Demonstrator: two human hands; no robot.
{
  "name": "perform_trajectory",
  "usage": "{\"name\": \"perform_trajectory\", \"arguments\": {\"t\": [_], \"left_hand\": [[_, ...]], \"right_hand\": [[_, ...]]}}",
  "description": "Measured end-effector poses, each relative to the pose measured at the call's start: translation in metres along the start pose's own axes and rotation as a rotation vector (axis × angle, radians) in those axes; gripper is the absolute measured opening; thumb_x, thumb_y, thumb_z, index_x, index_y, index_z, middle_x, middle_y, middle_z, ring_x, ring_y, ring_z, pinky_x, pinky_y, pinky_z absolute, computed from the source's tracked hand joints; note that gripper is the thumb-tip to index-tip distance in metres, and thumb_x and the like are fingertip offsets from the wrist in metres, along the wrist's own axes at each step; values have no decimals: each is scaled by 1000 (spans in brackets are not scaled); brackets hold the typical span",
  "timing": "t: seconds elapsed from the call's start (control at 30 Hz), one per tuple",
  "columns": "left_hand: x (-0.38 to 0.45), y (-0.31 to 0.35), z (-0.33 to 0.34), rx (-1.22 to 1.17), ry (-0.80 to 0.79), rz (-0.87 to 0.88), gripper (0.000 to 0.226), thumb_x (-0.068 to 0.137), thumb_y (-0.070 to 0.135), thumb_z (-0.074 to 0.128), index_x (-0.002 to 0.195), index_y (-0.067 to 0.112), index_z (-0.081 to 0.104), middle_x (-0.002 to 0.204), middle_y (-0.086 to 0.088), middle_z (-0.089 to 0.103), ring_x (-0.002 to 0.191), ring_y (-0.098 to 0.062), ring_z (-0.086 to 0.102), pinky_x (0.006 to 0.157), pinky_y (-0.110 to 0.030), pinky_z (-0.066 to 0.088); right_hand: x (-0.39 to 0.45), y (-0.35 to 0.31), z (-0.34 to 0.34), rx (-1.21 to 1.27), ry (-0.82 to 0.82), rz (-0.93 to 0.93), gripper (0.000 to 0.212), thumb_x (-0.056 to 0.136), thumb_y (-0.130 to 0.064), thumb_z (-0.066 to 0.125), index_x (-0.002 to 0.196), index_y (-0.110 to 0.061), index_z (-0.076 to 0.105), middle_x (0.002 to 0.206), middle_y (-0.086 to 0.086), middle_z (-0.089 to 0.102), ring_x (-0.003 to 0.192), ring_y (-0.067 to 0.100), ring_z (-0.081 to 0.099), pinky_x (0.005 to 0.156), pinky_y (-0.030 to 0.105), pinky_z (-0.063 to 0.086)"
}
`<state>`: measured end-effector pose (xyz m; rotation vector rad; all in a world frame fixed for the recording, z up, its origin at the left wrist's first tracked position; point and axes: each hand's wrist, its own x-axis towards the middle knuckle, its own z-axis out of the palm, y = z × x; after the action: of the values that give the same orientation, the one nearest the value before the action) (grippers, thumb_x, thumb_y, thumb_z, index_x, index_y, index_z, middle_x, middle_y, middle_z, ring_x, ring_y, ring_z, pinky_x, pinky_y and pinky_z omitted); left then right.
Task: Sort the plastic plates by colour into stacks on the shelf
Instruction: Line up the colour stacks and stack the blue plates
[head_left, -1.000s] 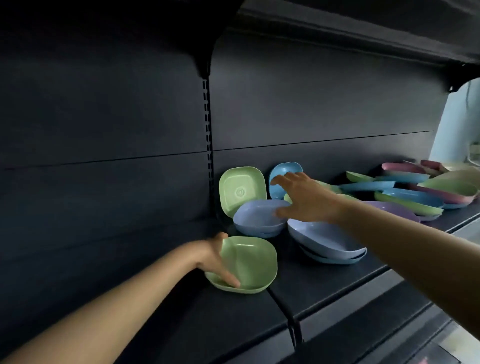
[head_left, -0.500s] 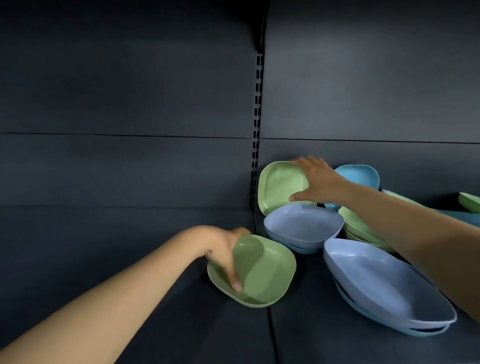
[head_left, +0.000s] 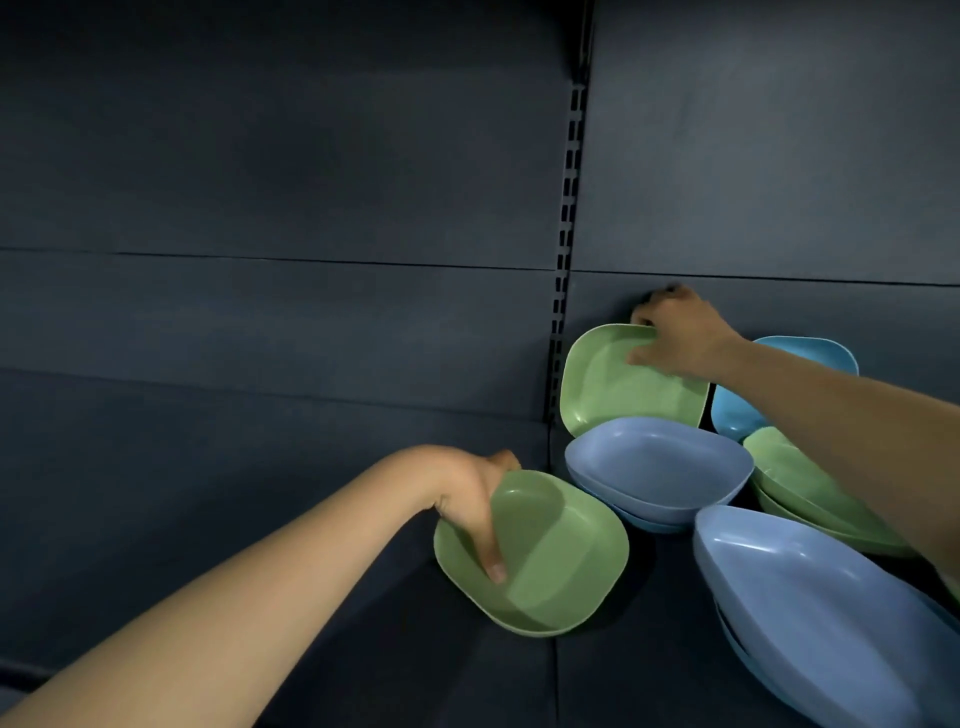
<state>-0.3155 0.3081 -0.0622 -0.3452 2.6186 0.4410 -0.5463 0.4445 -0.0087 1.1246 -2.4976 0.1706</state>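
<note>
So nearest, the left hand grips a green plate flat on the shelf, thumb over its rim; at 3 o'clock sit lilac plates; farther back at 1 o'clock the right hand pinches the top edge of an upright green plate leaning against the back panel.

Leaning plate behind stacked plates, flat plate front-left, on the shelf.
</note>
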Motion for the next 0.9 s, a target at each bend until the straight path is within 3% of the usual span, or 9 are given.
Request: {"name": "perform_trajectory", "arguments": {"t": [0.13, 0.2, 0.33, 0.43, 0.6, 0.73, 0.83, 0.9], "left_hand": [[0, -16, 1, -149, 111, -12, 84, 64, 24, 86, 130, 15, 35, 124, 2, 51, 114, -20, 53, 93, -34, 50], [-5, -31, 0, -274, 190, -44, 75, 64, 19, 85, 125, 15, 41, 116, 1, 56, 106, -17, 57, 83, -30, 54], [-28, -66, -5, -633, 331, -71, 56, 71, 3, 77, 118, 18, 51, 110, 3, 63, 89, -9, 60, 56, -17, 49], [-52, -98, -7, -790, 489, -77, 53, 73, 1, 75, 120, 18, 56, 111, 1, 66, 94, -12, 63, 59, -19, 52], [-110, -164, -5, -993, 723, -83, 33, 81, 7, 71, 113, 11, 63, 105, -3, 69, 85, -12, 66, 55, -19, 53], [-172, -237, -2, -1036, 836, -98, 27, 81, 8, 71, 108, 10, 66, 103, -5, 70, 88, -17, 67, 62, -25, 54], [-213, -298, 6, -1064, 879, -132, 26, 80, 11, 72, 105, 11, 67, 104, -5, 71, 92, -21, 67, 66, -28, 53], [-236, -334, 13, -1114, 889, -145, 25, 80, 11, 73, 104, 10, 67, 105, -6, 70, 91, -20, 66, 65, -27, 52]], "right_hand": [[2, -4, -10, 84, 31, 25, 14, 78, -28, 70, 78, -21, 57, 94, 6, 63, 98, 27, 54, 84, 35, 46], [-2, -11, -20, 162, 116, 23, 9, 81, -20, 67, 80, -15, 60, 91, 9, 63, 88, 26, 53, 76, 33, 45], [-8, -35, -41, 255, 281, -4, 13, 85, -12, 65, 95, -5, 62, 97, 13, 60, 98, 31, 49, 73, 30, 37], [-11, -75, -59, 379, 337, 30, 15, 89, -18, 61, 97, -6, 58, 93, 13, 58, 86, 32, 53, 68, 30, 35], [-19, -179, -79, 725, 272, 178, 22, 91, -26, 59, 103, -8, 57, 93, 7, 58, 82, 25, 55, 59, 29, 42], [-29, -275, -72, 1033, 160, 353, 26, 88, -21, 63, 107, -2, 58, 101, 12, 63, 89, 28, 61, 78, 40, 54], [-42, -344, -60, 1173, 130, 449, 17, 87, -13, 63, 103, -8, 57, 97, 8, 61, 84, 23, 57, 72, 31, 47], [-49, -383, -52, 1259, 98, 525, 17, 87, -10, 63, 101, -10, 55, 99, 8, 60, 87, 24, 57, 76, 32, 48]]}}
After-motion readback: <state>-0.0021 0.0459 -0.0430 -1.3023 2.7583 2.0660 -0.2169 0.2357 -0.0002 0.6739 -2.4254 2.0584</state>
